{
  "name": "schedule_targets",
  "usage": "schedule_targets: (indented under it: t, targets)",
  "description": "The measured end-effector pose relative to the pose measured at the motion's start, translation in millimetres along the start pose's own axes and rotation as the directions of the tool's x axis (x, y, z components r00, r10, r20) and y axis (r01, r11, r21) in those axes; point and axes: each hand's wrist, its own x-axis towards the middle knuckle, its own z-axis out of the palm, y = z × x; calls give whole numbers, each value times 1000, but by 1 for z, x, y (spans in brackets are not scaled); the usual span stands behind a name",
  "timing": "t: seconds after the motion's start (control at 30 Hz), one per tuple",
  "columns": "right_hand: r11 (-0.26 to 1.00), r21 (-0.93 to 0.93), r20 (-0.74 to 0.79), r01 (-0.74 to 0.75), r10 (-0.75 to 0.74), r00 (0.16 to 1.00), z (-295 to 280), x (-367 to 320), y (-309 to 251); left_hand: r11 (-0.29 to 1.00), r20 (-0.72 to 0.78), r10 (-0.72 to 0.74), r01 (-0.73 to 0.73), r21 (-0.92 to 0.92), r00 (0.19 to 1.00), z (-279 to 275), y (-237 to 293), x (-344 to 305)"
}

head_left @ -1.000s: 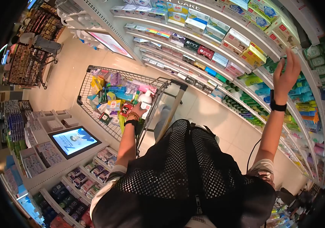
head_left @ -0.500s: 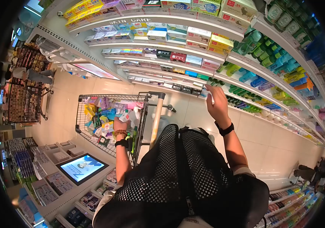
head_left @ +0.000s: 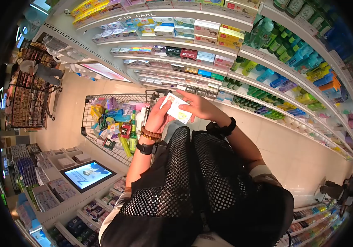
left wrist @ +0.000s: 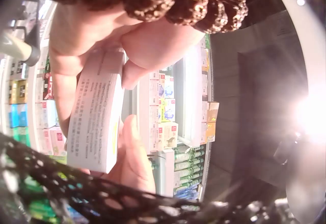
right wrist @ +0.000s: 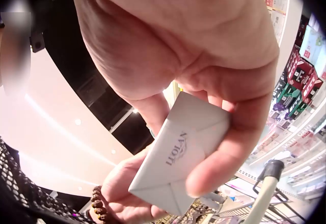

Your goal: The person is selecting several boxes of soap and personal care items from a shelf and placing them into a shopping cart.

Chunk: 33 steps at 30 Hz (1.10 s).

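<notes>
A small white box (head_left: 178, 108) is held in front of the chest, between both hands. My left hand (head_left: 156, 117), with a beaded bracelet and a black wrist strap, grips its left side, thumb on the broad face. On the opposite side my right hand (head_left: 204, 108) holds the box with thumb and fingers. Small print covers one narrow side of the box (left wrist: 96, 117) in the left wrist view. The right wrist view shows an end of the box (right wrist: 181, 150) marked LUOLAN, with the right hand (right wrist: 188, 46) around it.
A wire shopping cart (head_left: 86, 119) with mixed packages and a green bottle (head_left: 133, 138) stands ahead left. Stocked shelves (head_left: 172, 43) curve along the far and right sides. At left are a lit screen (head_left: 87, 175) and display racks. A person (head_left: 44, 72) stands far left.
My left hand has come up out of the cart with the white box. My right hand has moved from near the shelves to the box. The view has turned rightward.
</notes>
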Motion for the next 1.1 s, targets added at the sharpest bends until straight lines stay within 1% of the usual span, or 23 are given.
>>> schedule_targets:
  t: [0.07,0.13,0.17,0.2,0.27,0.3,0.33,0.37,0.4,0.43,0.47,0.53,0.57,0.6,0.67,0.7,0.77,0.8,0.87,0.9,0.93,1.07,1.1]
  targets:
    - [996,-72,15,56,-55,998,-12,2,9,1000,48,-6,5,7,999,-6,-6,6]
    - [968,-246,9,45,-44,999,-20,10,11,964,-5,-15,16,267,1000,-14,-7,8]
    - [938,-342,-142,-58,9,990,-24,14,13,891,-71,49,-11,454,996,-18,-9,3]
    - [846,-531,-284,49,-232,930,-32,29,51,636,-113,235,-64,769,965,-18,-8,-5]
    - [835,-546,-510,-74,-261,819,-57,51,58,175,20,552,-139,975,834,-36,-14,-13]
    - [747,-660,-525,-84,-379,762,-74,65,67,177,15,554,-135,975,832,-45,-15,-17]
    - [645,-756,-522,-112,-489,699,-90,79,79,241,-42,520,-100,965,853,-56,-16,-21]
    - [646,-754,-522,-114,-485,702,-104,91,90,304,-98,482,-62,951,871,-68,-18,-24]
    - [530,-829,-478,-178,-506,718,-118,104,100,441,-220,410,19,897,885,-85,-28,-28]
    - [401,-885,-432,-236,-519,737,-129,116,108,445,-270,383,80,892,883,-101,-33,-32]
    - [402,-884,-432,-236,-515,740,-137,127,113,447,-320,357,141,883,878,-116,-35,-36]
    - [189,-955,-297,-230,-654,696,-148,149,121,373,-321,445,152,915,836,-141,-37,-45]
    - [150,-954,-290,-258,-671,682,-153,158,123,375,-350,434,187,908,830,-157,-41,-49]
    - [148,-955,-289,-258,-667,687,-157,164,123,381,-392,413,235,894,822,-173,-43,-52]
    - [166,-905,-419,-391,-493,763,-160,174,127,403,-427,417,258,878,802,-197,-47,-60]
    - [130,-898,-427,-421,-495,757,-166,182,132,408,-437,409,267,873,801,-201,-44,-60]
    - [124,-881,-464,-456,-409,786,-180,188,140,211,-344,495,274,938,798,-211,-36,-59]
    - [121,-866,-495,-485,-338,800,-185,195,145,225,-347,494,269,937,797,-221,-35,-58]
    - [82,-887,-457,-455,-308,835,-192,194,156,228,-414,491,346,910,767,-234,-37,-60]
    - [81,-871,-487,-485,-276,829,-191,196,156,270,-473,423,391,880,773,-237,-30,-65]
    - [78,-854,-516,-514,-243,821,-189,196,155,227,-451,437,389,893,778,-249,-31,-67]
    - [70,-846,-525,-528,-281,803,-179,189,158,237,-583,383,534,812,717,-301,-35,-69]
    - [88,-837,-544,-540,-240,804,-176,187,153,229,-601,346,557,798,720,-318,-39,-63]
